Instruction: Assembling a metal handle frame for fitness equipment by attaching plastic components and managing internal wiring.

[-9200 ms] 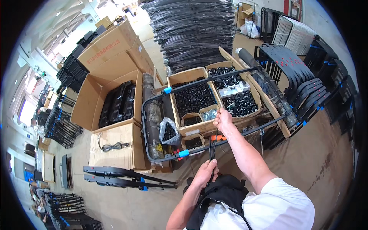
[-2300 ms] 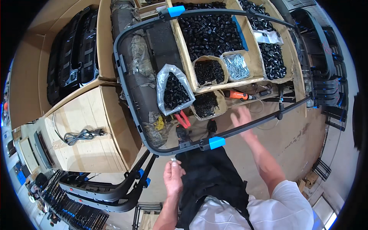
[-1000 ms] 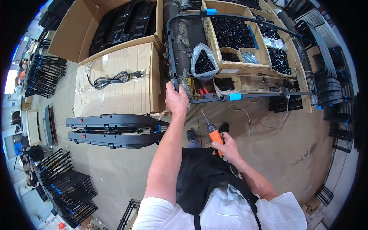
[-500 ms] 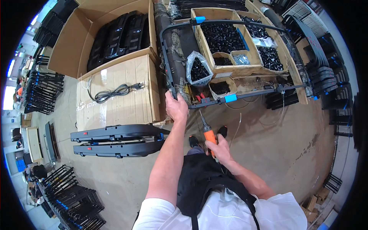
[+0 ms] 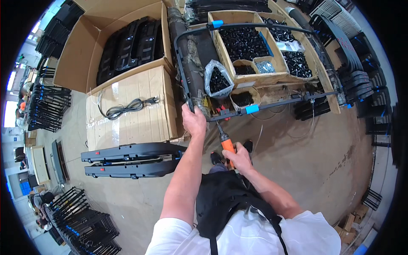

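My left hand [image 5: 194,122] is wrapped around the black tubular frame [image 5: 272,105] at its near-left corner. My right hand [image 5: 239,157] clasps an orange power screwdriver [image 5: 227,145] on my side of the frame, tip just beside the near edge.

A coiled dark power cable [image 5: 126,109] is laid on a closed brown cardboard carton [image 5: 140,125]. Behind it, black moulded plastic panels [image 5: 131,49] are held in an open brown cardboard box [image 5: 70,59]. Black tubular metal frames [image 5: 44,106] are grouped at the left, and white slatted racks [image 5: 332,19] are seen at the upper right.
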`<action>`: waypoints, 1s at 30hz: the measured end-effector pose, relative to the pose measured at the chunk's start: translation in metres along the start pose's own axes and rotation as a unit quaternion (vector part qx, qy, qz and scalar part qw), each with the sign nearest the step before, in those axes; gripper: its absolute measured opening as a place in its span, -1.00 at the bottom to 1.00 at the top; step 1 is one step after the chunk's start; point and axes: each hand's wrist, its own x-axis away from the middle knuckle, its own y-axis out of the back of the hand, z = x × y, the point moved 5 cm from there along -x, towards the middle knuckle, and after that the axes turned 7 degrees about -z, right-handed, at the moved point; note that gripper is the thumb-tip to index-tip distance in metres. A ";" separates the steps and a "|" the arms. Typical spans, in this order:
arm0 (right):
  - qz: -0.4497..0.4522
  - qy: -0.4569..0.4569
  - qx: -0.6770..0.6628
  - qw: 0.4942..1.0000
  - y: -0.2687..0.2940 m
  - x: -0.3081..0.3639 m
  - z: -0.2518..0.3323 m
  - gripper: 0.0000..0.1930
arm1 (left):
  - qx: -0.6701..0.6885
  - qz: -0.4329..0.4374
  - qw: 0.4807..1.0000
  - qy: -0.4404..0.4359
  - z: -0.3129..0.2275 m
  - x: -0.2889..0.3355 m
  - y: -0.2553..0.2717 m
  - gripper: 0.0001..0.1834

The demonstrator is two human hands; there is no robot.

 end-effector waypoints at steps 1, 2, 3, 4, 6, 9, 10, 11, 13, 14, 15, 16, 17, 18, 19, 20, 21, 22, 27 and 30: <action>-0.012 0.000 -0.003 1.000 0.000 -0.001 -0.004 -0.56 | 0.003 0.000 1.000 -0.012 -0.004 -0.005 -0.001 -0.70; -0.024 0.000 -0.006 1.000 0.000 -0.002 -0.009 -0.57 | 0.005 -0.002 1.000 -0.013 -0.008 -0.007 -0.002 -0.70; -0.021 0.005 -0.044 0.999 0.002 -0.003 -0.013 -0.57 | 0.017 -0.002 1.000 -0.005 -0.011 -0.007 -0.003 -0.70; -0.025 0.001 -0.047 0.999 0.003 0.007 -0.023 -0.57 | 0.025 0.006 1.000 0.005 -0.007 -0.004 -0.003 -0.70; 0.008 -0.017 0.006 1.000 0.006 0.021 -0.032 -0.57 | 0.011 0.003 1.000 0.009 -0.004 -0.005 -0.003 -0.70; 0.001 -0.015 -0.013 1.000 -0.005 -0.003 -0.017 -0.56 | -0.002 0.003 1.000 0.006 -0.005 -0.010 -0.004 -0.70; -0.008 0.005 -0.024 1.000 -0.008 -0.014 -0.007 -0.55 | 0.003 0.004 1.000 -0.003 -0.008 -0.013 -0.006 -0.70; -0.014 0.008 -0.022 1.000 -0.010 -0.007 -0.009 -0.55 | 0.002 0.004 1.000 -0.004 -0.009 -0.011 -0.005 -0.70; -0.020 0.003 -0.021 1.000 -0.004 -0.001 -0.014 -0.56 | -0.002 0.022 1.000 0.020 -0.006 -0.005 -0.003 -0.69; -0.030 -0.003 -0.019 0.999 -0.001 0.006 -0.018 -0.57 | -0.003 0.025 1.000 0.019 -0.005 -0.004 -0.002 -0.69; -0.020 -0.012 -0.016 1.000 0.003 0.019 -0.026 -0.58 | -0.011 0.026 0.999 0.025 -0.004 -0.003 -0.001 -0.69; -0.018 -0.010 -0.015 1.000 0.003 0.018 -0.026 -0.58 | -0.018 0.021 0.999 0.031 -0.002 -0.004 -0.001 -0.70; -0.009 -0.006 -0.021 1.000 0.002 0.016 -0.026 -0.58 | -0.019 0.018 0.999 0.032 -0.002 -0.007 -0.001 -0.70; -0.001 -0.001 -0.027 1.000 0.000 0.013 -0.027 -0.58 | 0.007 0.000 1.000 0.010 -0.005 -0.010 -0.001 -0.70; -0.017 0.048 -0.059 0.997 -0.006 -0.013 -0.019 -0.57 | 0.032 -0.010 0.999 -0.012 -0.006 -0.005 -0.001 -0.70; -0.014 0.020 -0.028 0.999 -0.012 -0.020 -0.015 -0.58 | 0.032 -0.007 0.999 -0.013 -0.006 -0.005 0.000 -0.70; -0.020 0.018 -0.029 0.999 -0.012 -0.018 -0.021 -0.57 | 0.018 0.022 1.000 0.006 -0.005 -0.006 -0.002 -0.69; -0.022 0.019 -0.029 0.999 -0.010 -0.019 -0.027 -0.57 | 0.006 0.046 0.999 0.025 -0.008 -0.008 -0.004 -0.68; -0.004 -0.002 -0.038 0.999 0.000 0.009 -0.017 -0.56 | -0.007 0.022 0.999 0.027 -0.004 -0.012 -0.002 -0.68; -0.022 0.009 -0.026 0.999 -0.006 -0.010 -0.024 -0.57 | 0.026 0.015 1.000 -0.008 -0.010 -0.010 -0.001 -0.68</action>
